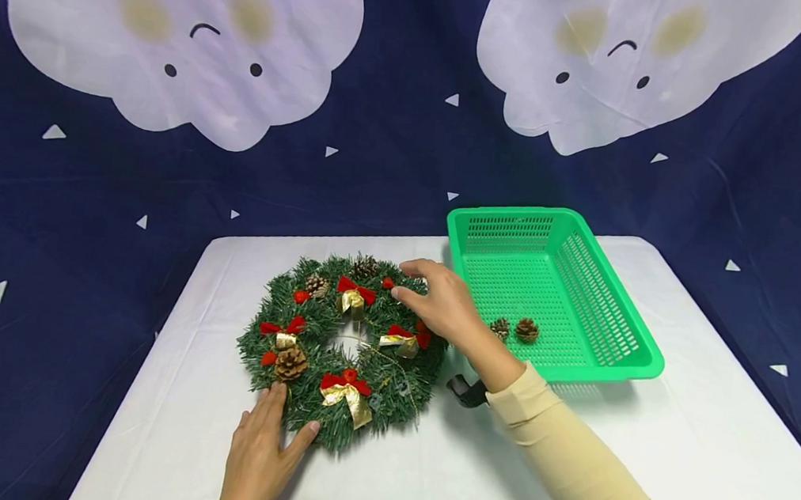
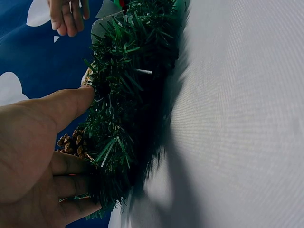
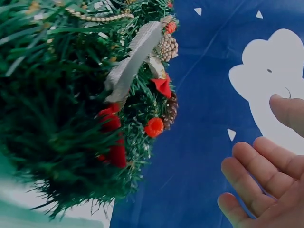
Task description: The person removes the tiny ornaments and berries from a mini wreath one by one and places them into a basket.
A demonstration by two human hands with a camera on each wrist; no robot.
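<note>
Head view: a green wreath [image 1: 342,348] lies flat on the white table [image 1: 567,471], trimmed with red-and-gold bows and pine cones [image 1: 290,363]. The left hand [image 1: 259,448] rests at the wreath's near rim, fingers straight, thumb spread against the foliage, steadying rather than gripping. The right hand [image 1: 439,301] hovers over the far right part of the ring, fingers relaxed and slightly apart, holding nothing; its fingertips lie just beside a cone at the top [image 1: 365,266]. A green basket [image 1: 610,300] stands just right of the wreath with two loose cones [image 1: 517,328] inside. Left wrist view: the left hand's thumb [image 2: 71,102] touches the needles and the fingers lie flat against the wreath's edge, one cone [image 2: 73,142] close by the palm. Right wrist view: the right hand's fingers [image 3: 259,183] are open and clear of the wreath, which fills the left of the picture; no contact is visible. Judgement: for the work in hand, the left hand ought to press the ring firmly to the table while the right pinches one cone at its base and pulls straight away, so that bows and foliage are not dragged.
</note>
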